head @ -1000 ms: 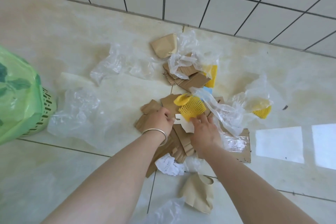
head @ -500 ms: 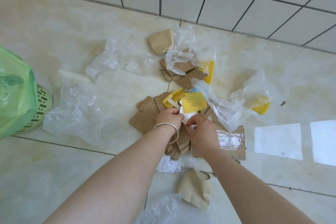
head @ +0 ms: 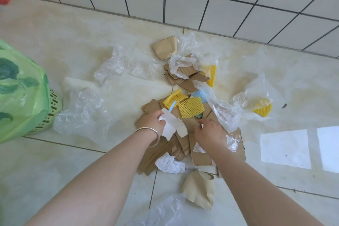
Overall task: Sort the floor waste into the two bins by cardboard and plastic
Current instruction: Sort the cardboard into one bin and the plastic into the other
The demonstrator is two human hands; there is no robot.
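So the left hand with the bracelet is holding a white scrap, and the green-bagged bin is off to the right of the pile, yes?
Not quite. The head view shows the bin to the left of the pile, not the right. The rest holds: the left hand, with the bracelet, holds a white scrap.

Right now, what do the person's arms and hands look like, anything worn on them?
Both forearms are bare, with no sleeves in view and no gloves. The left hand has a thin silver bangle round its wrist, plain and smooth. The right hand and its wrist carry nothing: no ring, watch or band shows on the parts in view.
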